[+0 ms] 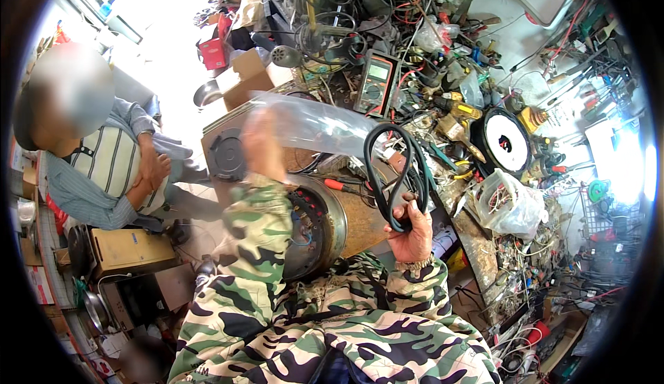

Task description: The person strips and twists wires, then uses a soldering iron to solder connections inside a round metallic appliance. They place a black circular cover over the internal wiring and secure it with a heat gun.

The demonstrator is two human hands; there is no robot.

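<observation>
My left hand (263,145), smeared by motion, is raised over the left side of the bench. A long clear plastic bag (325,124) stretches from it toward the right, and its fingers appear closed on one end. My right hand (413,235) grips a looped black cable (377,183), which stands up from the fingers in long bends. The far end of the bag reaches close behind the cable's top. Below and between my hands sits a round metal housing (336,221) with wires inside. A tool with a red handle (334,185) lies just beyond it.
A multimeter (377,83) leans amid tangled wires and tools at the back. To the right are a round black-rimmed part (501,140) and a plastic bag of scraps (508,204). Another person (104,156) sits at the left with arms folded, near a cardboard box (245,78).
</observation>
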